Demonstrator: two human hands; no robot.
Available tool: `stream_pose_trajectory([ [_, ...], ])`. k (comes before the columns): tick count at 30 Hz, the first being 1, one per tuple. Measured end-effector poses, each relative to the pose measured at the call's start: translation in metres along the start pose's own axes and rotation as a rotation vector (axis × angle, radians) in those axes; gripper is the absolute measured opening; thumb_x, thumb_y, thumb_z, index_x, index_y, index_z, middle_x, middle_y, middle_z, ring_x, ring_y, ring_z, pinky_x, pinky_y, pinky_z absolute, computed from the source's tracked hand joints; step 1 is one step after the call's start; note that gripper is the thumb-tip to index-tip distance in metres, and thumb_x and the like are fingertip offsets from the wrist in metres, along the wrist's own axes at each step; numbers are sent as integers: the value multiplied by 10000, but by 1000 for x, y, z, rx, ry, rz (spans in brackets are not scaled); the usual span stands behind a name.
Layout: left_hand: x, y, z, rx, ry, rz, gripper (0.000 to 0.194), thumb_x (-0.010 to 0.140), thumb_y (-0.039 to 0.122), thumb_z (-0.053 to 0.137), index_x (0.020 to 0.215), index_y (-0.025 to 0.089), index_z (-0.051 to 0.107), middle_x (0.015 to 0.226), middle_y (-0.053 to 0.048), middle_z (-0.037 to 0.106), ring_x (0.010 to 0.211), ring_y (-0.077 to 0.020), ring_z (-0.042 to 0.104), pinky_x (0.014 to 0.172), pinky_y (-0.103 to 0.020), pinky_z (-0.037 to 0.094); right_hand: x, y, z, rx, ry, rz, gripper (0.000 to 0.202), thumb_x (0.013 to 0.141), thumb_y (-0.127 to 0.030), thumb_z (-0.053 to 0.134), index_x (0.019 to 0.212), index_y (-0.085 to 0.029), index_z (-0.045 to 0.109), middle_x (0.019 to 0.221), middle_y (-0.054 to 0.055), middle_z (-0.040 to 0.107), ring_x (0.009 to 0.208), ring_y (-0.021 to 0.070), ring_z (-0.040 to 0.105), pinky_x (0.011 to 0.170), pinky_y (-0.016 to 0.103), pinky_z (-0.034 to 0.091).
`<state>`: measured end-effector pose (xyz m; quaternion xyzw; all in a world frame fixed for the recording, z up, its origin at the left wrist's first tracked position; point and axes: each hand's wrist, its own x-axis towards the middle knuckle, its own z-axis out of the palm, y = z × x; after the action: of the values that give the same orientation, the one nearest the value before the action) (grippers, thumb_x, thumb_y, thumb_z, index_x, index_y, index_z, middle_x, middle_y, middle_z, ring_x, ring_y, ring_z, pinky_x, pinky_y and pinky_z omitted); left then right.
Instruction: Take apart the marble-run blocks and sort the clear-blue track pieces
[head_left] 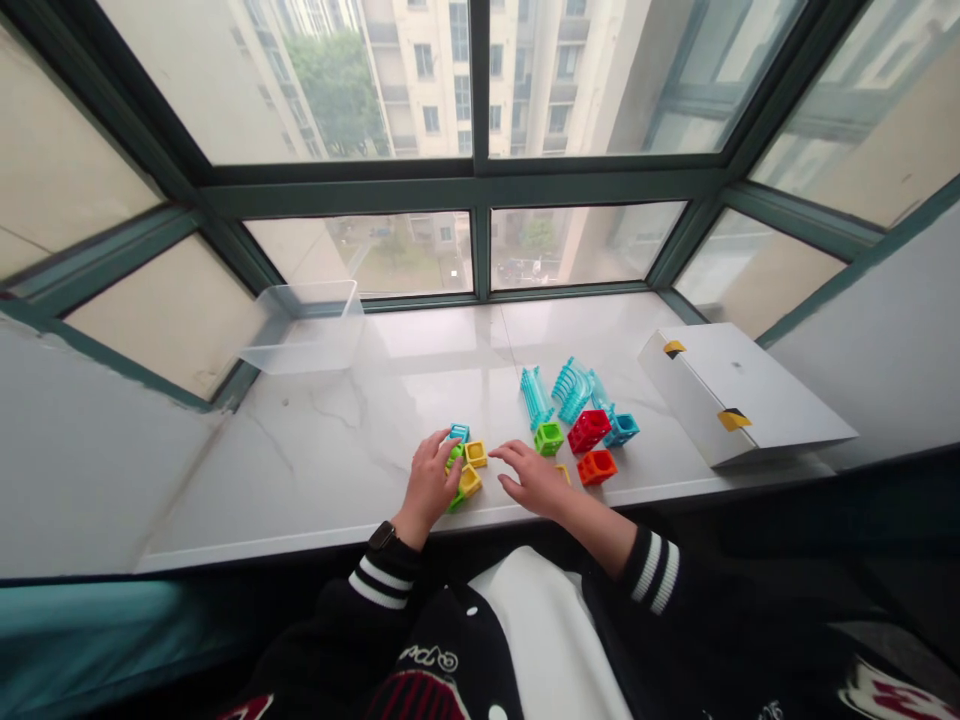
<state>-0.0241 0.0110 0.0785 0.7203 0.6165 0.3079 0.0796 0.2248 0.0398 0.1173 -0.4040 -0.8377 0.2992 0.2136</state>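
Note:
My left hand point(431, 482) rests over a small cluster of blocks, its fingers curved and apart around a green block point(455, 456). A blue block point(460, 432) lies at its fingertips, and two yellow blocks point(475, 454) sit just right of it. Another bit of green shows below the hand. To the right, my right hand point(534, 480) is spread with nothing in it, its fingertips near the yellow blocks. Part of a yellow piece point(563, 473) shows behind it. Beyond stand a green block point(548, 438), a red block point(589, 430) and an orange block point(597, 467).
Clear blue track pieces point(573, 390) and a blue block point(622, 430) lie behind the red block. A transparent bin point(307, 330) stands at the back left of the white sill point(247, 480). A white box point(750, 385) is at the right, below the windows.

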Motion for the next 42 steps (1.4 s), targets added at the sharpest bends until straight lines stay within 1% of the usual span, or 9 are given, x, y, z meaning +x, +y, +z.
stream_pose_trajectory([
  [5,2,1,32,103,-107,-83,484,1040,290,456,1512,269,562,1625,-106,502,1485,-357,457,1259,-655,265,32,8,35,-129,-198,132,539,941,-193,625,1476,-231,565,1366,139,640,1226,274,662,1056,382,501],
  [9,1,2,38,124,-143,-108,478,1043,300,450,1499,302,596,1630,-85,502,1470,-370,477,1279,-660,181,39,13,46,-156,-275,194,490,937,-212,624,1427,-226,596,1368,137,670,1230,291,667,1042,382,493],
  [16,1,5,36,180,-186,-73,508,1043,275,429,1534,289,562,1648,-94,475,1425,-348,520,1280,-633,194,38,17,43,-161,-257,218,392,919,-214,623,1309,-218,663,1338,135,714,1208,306,685,1026,408,504],
  [20,1,6,36,196,-183,-61,516,1042,273,424,1544,271,547,1649,-108,473,1418,-343,521,1276,-623,211,37,13,31,-117,-161,262,349,908,-182,622,1250,-226,673,1298,118,736,1176,287,697,1015,397,514],
  [23,2,6,36,193,-166,-57,508,1034,258,425,1522,260,564,1636,-114,490,1412,-341,523,1278,-624,203,34,6,15,25,-55,225,322,910,-185,625,1228,-230,655,1291,107,728,1074,246,718,971,387,540],
  [27,2,7,36,167,-148,-74,535,1023,256,443,1552,244,518,1597,-129,535,1409,-345,518,1280,-630,197,25,-3,-10,401,56,182,281,906,-272,651,1184,-243,622,1216,74,725,996,205,721,875,362,577],
  [33,7,6,32,87,-156,-104,518,1032,292,453,1546,247,509,1559,-131,574,1387,-344,529,1264,-650,209,9,-2,-37,1057,78,336,343,825,-440,779,1071,-247,637,1156,60,730,967,206,729,803,337,577],
  [38,17,10,25,-39,-124,-150,462,968,296,584,1429,270,601,1452,-125,647,1350,-347,544,1229,-644,287,2,0,-47,1157,115,422,393,744,-439,851,1022,-239,658,1126,59,731,937,200,715,756,298,556],
  [42,22,33,6,-312,-36,-161,414,976,405,633,1363,259,627,1406,-120,630,1339,-303,565,1192,-519,408,-2,3,-47,1167,110,407,373,763,-432,837,1026,-238,658,1129,54,720,950,196,710,761,287,550],
])
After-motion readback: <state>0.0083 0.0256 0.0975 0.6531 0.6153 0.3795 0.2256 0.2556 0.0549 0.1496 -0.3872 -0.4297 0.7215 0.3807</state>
